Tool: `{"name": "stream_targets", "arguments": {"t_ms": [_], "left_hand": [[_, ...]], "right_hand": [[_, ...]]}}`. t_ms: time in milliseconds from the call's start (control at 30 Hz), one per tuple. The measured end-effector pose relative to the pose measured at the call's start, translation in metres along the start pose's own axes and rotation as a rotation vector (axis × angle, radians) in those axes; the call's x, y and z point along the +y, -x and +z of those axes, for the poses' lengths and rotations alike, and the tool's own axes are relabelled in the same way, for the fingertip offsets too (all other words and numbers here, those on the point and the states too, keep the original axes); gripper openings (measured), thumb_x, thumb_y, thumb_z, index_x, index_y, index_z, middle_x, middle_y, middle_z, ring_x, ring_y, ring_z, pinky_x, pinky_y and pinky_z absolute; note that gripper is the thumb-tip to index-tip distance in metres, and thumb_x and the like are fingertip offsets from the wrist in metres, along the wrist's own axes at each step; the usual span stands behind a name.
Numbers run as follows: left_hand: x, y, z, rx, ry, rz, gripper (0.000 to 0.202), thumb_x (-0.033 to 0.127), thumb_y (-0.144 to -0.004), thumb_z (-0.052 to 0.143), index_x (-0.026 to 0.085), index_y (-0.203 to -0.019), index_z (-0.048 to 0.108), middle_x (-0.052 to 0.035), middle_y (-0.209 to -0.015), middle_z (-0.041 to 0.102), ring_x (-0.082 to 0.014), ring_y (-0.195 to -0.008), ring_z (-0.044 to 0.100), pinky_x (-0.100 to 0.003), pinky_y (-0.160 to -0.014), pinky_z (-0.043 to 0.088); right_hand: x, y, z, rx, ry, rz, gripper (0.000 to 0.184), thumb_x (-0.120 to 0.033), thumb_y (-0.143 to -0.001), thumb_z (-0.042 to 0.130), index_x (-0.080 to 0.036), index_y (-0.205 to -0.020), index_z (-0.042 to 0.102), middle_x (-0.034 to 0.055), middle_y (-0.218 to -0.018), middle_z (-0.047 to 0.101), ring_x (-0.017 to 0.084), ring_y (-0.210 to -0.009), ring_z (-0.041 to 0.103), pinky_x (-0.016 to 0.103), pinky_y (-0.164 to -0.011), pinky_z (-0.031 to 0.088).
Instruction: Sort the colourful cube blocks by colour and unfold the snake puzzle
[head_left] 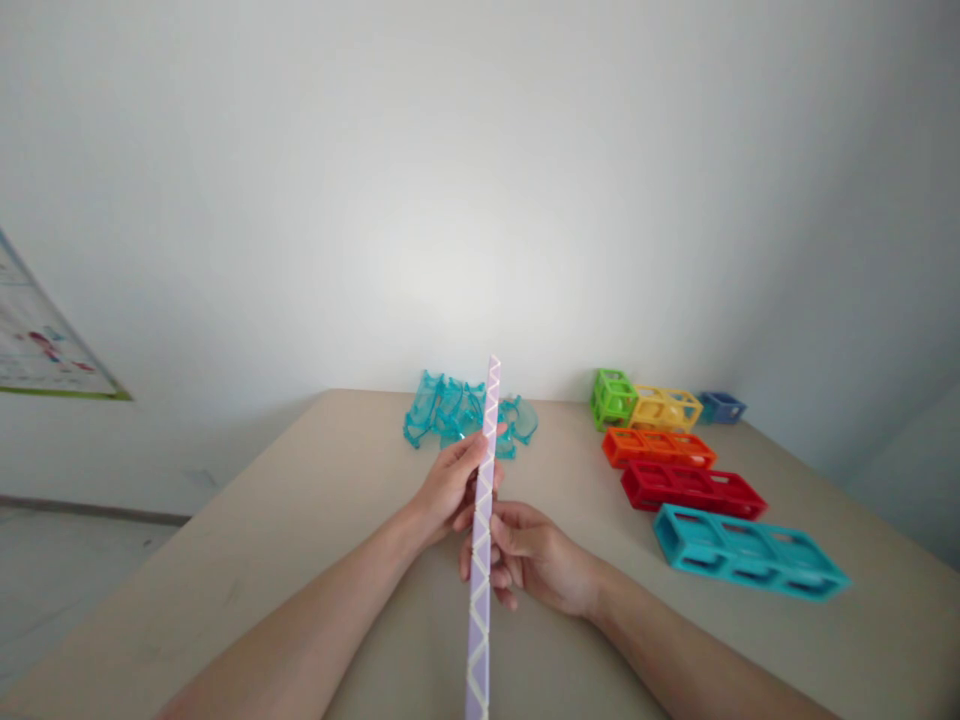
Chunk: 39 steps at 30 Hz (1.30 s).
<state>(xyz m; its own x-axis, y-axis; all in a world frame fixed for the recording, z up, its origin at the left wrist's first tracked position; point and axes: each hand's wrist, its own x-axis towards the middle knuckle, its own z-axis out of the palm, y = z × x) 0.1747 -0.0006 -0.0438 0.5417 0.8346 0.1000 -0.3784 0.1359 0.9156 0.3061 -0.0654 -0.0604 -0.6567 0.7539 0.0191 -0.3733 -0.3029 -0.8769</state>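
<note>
A long lilac twist-puzzle strip (478, 610) with a white zigzag pattern runs straight down the middle of the view. Its far end points toward the wall and its near end leaves the lower edge of the picture. Both hands hold it above the desk (315, 520), roughly at its middle.

The left hand (448, 488) is closed round the strip from the left, a little further along it, with fingertips wrapped over the upper face. The right hand (541, 562) grips it from the right, just behind the left, with the thumb pressed on the side and the fingers curled beneath. The two hands nearly touch.

Past the hands, near the wall, lies a heap of clear turquoise curved pieces (450, 412). To the right, well apart from the hands, open-frame blocks lie in a rough row. At the back are a green cube (613, 396), a yellow block (666, 408) touching it, and a small dark blue block (722, 406) just beside the yellow one. Nearer come an orange block (658, 449), a red block (694, 490) and a long teal block (750, 552). A poster (37, 345) hangs on the wall at the far left.
</note>
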Motion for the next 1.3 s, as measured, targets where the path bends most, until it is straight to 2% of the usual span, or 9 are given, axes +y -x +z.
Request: {"name": "stream_targets", "arguments": {"t_ms": [133,267,433,533,700,900,1033,1133,1300], "left_hand": [[0.004,-0.003,-0.001,0.059,0.079,0.053,0.047,0.048,-0.084,0.058,0.018,-0.119,0.055,0.0043,-0.058,0.055,-0.0049,-0.035,0.039,-0.018,-0.037,0.034],[0.013,-0.013,-0.015,0.266,0.233,0.223,0.04,0.046,-0.078,0.067,0.018,-0.105,0.059,0.0055,-0.058,0.05,-0.007,-0.046,0.045,-0.019,-0.046,0.04],[0.019,-0.021,-0.031,0.422,0.219,0.323,0.052,0.048,-0.073,0.072,0.018,-0.113,0.059,0.0031,-0.066,0.056,-0.0077,-0.052,0.049,-0.019,-0.049,0.04],[0.013,-0.019,-0.028,0.352,0.116,0.266,0.051,0.048,-0.074,0.07,0.016,-0.112,0.062,0.0009,-0.069,0.058,-0.0081,-0.053,0.05,-0.019,-0.049,0.039],[0.002,-0.011,-0.017,0.027,-0.191,0.126,0.042,0.043,-0.078,0.068,0.016,-0.109,0.067,-0.0002,-0.069,0.059,-0.0089,-0.055,0.048,-0.022,-0.054,0.039],[0.001,-0.005,-0.012,-0.16,-0.486,0.031,0.04,0.037,-0.081,0.063,0.018,-0.117,0.068,-0.0064,-0.089,0.068,-0.011,-0.061,0.051,-0.025,-0.06,0.041],[0.0,-0.004,-0.011,-0.221,-0.534,-0.022,0.04,0.036,-0.081,0.063,0.016,-0.116,0.069,-0.0102,-0.1,0.069,-0.0106,-0.063,0.052,-0.026,-0.064,0.043],[0.001,-0.004,-0.011,-0.232,-0.522,-0.047,0.041,0.037,-0.081,0.063,0.014,-0.114,0.069,-0.0122,-0.104,0.068,-0.0104,-0.064,0.053,-0.025,-0.063,0.043],[0.002,-0.003,-0.01,-0.22,-0.508,-0.054,0.038,0.039,-0.08,0.064,0.015,-0.108,0.072,-0.0122,-0.097,0.069,-0.0113,-0.063,0.053,-0.026,-0.062,0.043]], "right_hand": [[-0.002,0.0,0.002,0.025,0.026,0.004,0.044,-0.047,-0.084,0.06,-0.013,-0.112,0.055,0.0076,-0.078,0.067,0.008,-0.048,0.047,0.018,-0.043,0.042],[-0.006,0.002,0.004,0.011,0.133,0.028,0.053,-0.046,-0.074,0.072,-0.015,-0.112,0.054,0.006,-0.079,0.068,0.008,-0.05,0.048,0.018,-0.045,0.037],[-0.01,0.004,0.006,0.095,0.24,-0.002,0.051,-0.04,-0.073,0.072,-0.014,-0.113,0.054,-0.0009,-0.065,0.063,0.008,-0.048,0.046,0.019,-0.046,0.034],[-0.011,0.002,0.007,0.257,0.195,-0.089,0.049,-0.042,-0.076,0.067,-0.016,-0.114,0.053,-0.0041,-0.062,0.057,0.008,-0.045,0.04,0.019,-0.042,0.033],[-0.012,0.0,0.008,0.487,0.373,-0.189,0.044,-0.049,-0.08,0.057,-0.014,-0.107,0.056,-0.0041,-0.051,0.055,0.01,-0.038,0.037,0.021,-0.038,0.026],[-0.015,-0.002,-0.001,0.868,0.632,-0.258,0.035,-0.035,-0.074,0.06,-0.013,-0.101,0.06,0.0015,-0.071,0.064,0.018,-0.064,0.057,0.027,-0.059,0.042],[-0.019,0.002,-0.023,1.05,0.778,-0.15,0.028,-0.027,-0.068,0.055,-0.014,-0.092,0.062,0.0037,-0.077,0.066,0.021,-0.074,0.06,0.029,-0.065,0.043],[-0.023,0.009,-0.039,1.148,0.87,-0.029,0.033,-0.022,-0.064,0.051,-0.015,-0.095,0.062,0.0055,-0.085,0.068,0.023,-0.081,0.062,0.03,-0.066,0.044],[-0.033,0.016,-0.042,1.102,1.079,0.135,0.041,-0.02,-0.066,0.048,-0.015,-0.104,0.06,0.009,-0.097,0.068,0.025,-0.09,0.063,0.03,-0.07,0.045]]}}
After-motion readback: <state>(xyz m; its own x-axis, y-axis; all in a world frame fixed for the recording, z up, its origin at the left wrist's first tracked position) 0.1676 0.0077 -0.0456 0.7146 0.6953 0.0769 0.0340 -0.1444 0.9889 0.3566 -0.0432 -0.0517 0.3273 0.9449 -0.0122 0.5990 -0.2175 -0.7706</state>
